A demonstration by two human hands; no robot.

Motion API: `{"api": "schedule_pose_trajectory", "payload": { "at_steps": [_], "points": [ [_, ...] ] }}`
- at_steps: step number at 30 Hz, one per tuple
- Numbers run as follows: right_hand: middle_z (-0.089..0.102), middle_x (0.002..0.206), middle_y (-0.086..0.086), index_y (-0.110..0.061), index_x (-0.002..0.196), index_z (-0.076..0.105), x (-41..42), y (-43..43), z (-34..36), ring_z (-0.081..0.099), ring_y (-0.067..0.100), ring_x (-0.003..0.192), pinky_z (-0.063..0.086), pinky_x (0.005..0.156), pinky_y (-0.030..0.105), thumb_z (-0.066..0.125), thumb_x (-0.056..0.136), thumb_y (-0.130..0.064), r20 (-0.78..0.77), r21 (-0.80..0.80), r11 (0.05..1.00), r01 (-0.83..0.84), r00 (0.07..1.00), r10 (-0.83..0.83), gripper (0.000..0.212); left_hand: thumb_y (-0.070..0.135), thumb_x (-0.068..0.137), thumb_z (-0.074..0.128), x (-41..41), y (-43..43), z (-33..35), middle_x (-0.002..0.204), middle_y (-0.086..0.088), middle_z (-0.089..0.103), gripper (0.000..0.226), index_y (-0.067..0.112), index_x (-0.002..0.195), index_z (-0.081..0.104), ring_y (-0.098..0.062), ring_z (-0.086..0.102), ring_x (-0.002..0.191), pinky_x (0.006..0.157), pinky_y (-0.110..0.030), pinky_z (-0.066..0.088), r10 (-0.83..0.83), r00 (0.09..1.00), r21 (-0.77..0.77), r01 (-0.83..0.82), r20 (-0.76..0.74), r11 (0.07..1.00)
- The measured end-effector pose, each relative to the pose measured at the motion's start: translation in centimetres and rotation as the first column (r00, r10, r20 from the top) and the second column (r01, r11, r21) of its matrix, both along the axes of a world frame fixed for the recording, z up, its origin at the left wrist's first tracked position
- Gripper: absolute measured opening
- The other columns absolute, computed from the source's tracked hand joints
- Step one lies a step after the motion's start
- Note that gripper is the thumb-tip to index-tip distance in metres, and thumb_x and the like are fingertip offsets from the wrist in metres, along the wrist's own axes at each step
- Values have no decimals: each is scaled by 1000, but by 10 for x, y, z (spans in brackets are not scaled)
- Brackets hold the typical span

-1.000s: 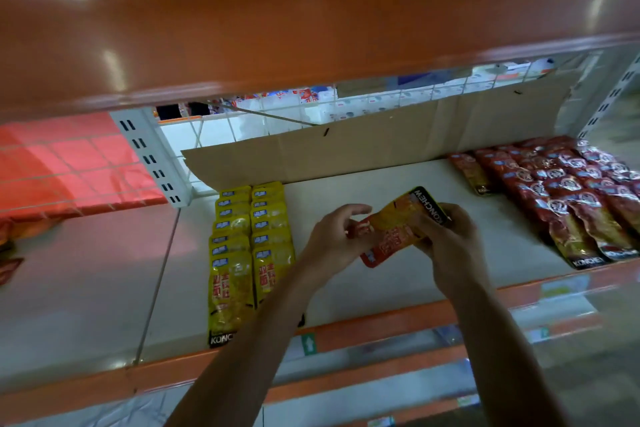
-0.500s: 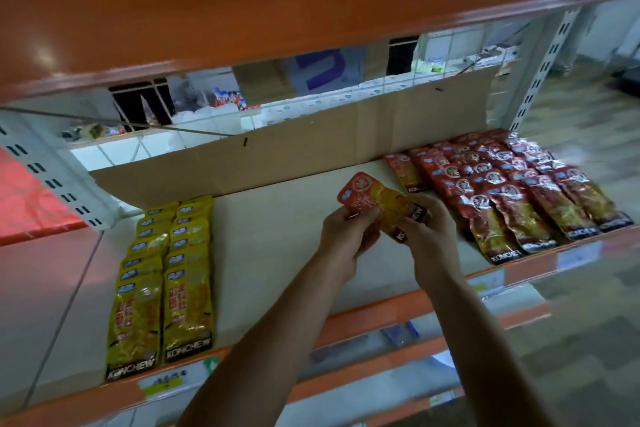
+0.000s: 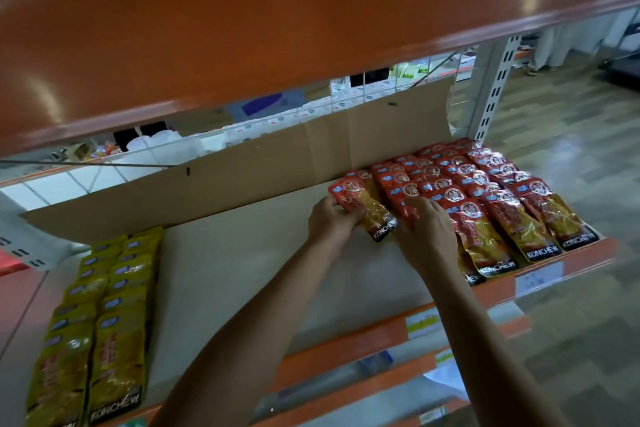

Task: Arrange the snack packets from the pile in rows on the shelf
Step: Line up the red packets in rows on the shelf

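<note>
A red snack packet (image 3: 363,206) with a black KONCHEW base lies low over the shelf, at the left edge of the red packet rows (image 3: 485,198). My left hand (image 3: 329,222) pinches its left side. My right hand (image 3: 427,234) grips its right side and covers part of the neighbouring red packets. Two rows of yellow packets (image 3: 100,315) lie on the left of the pale shelf board (image 3: 242,274).
A brown cardboard strip (image 3: 263,163) stands along the shelf's back. An orange upper shelf (image 3: 277,28) hangs low overhead. The orange front rail (image 3: 346,347) carries price tags. A white upright post (image 3: 491,90) stands at the right, with floor beyond it.
Both hands carried the red packet from the middle of the shelf rightward to the left edge of the red rows and lowered it. The view swung right with them.
</note>
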State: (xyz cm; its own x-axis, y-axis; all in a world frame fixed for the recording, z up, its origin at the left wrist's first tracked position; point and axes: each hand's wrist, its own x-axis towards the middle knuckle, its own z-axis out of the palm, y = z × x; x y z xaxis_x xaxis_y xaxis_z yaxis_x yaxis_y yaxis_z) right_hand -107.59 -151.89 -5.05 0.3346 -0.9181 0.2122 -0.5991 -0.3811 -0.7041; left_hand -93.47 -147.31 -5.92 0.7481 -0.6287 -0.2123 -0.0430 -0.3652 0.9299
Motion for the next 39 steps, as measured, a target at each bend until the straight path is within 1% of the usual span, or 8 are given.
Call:
{"api": "schedule_pose_trajectory", "payload": {
  "at_steps": [6, 12, 18, 21, 26, 29, 34, 39],
  "points": [
    [55, 128, 9, -11, 127, 54, -3, -15, -1, 46, 26, 120, 36, 98, 35, 57, 89, -14, -91, 11, 1000, -28, 995, 29, 39, 32, 73, 79, 12, -28, -5, 97, 2, 74, 31, 17, 99, 71, -15, 68, 91, 84, -33, 54, -118, 975, 126, 95, 188, 988],
    [57, 126, 7, -13, 129, 54, -6, -24, -7, 47, 25, 119, 35, 99, 36, 56, 90, -16, -112, 16, 1000, -23, 993, 24, 39, 31, 75, 79, 14, -38, -8, 99, 1, 73, 30, 17, 99, 71, -15, 66, 93, 87, -32, 52, -144, 956, 152, 108, 255, 983],
    [57, 128, 6, -14, 130, 54, -5, -27, -12, 47, 24, 122, 33, 104, 37, 56, 89, -16, -128, 6, 999, -40, 991, 40, 41, 32, 76, 78, 17, -37, -10, 106, 1, 71, 37, 20, 110, 68, -17, 65, 99, 91, -40, 52, -172, 952, 166, 133, 252, 977],
    [57, 130, 6, -14, 129, 54, -5, -27, -12, 46, 24, 124, 32, 105, 37, 57, 89, -18, -137, -1, 999, -41, 990, 40, 41, 31, 79, 75, 17, -38, -7, 108, 0, 70, 36, 21, 113, 67, -18, 64, 101, 92, -38, 51, -184, 947, 173, 141, 264, 975],
    [60, 124, 8, -12, 122, 59, -5, -25, -11, 49, 26, 118, 35, 101, 37, 57, 89, -20, -146, -23, 998, -58, 988, 54, 34, 29, 80, 76, 15, -37, -5, 115, -2, 67, 48, 19, 124, 61, -20, 62, 105, 93, -35, 49, -170, 941, 167, 125, 293, 978],
    [60, 123, 8, -11, 122, 59, -7, -25, -9, 49, 26, 117, 34, 100, 36, 58, 88, -18, -152, -13, 997, -70, 986, 67, 35, 30, 81, 75, 14, -37, -5, 117, -2, 67, 44, 17, 122, 63, -21, 61, 109, 94, -32, 47, -175, 932, 188, 119, 316, 975],
    [57, 128, 8, -11, 128, 55, -9, -20, -3, 48, 27, 120, 34, 102, 38, 57, 89, -16, -144, 4, 998, -68, 987, 68, 39, 38, 81, 72, 14, -35, -2, 108, -5, 70, 36, 15, 110, 68, -23, 63, 103, 88, -35, 50, -180, 926, 240, 102, 331, 965],
    [56, 130, 7, -10, 126, 55, -1, -12, 4, 46, 25, 122, 34, 102, 36, 56, 90, -14, -130, -13, 996, -90, 988, 88, 36, 38, 90, 62, 12, -19, 6, 115, -6, 66, 42, 10, 121, 60, -22, 58, 111, 84, -27, 41, -172, 888, 261, 61, 427, 963]
  ]
}}
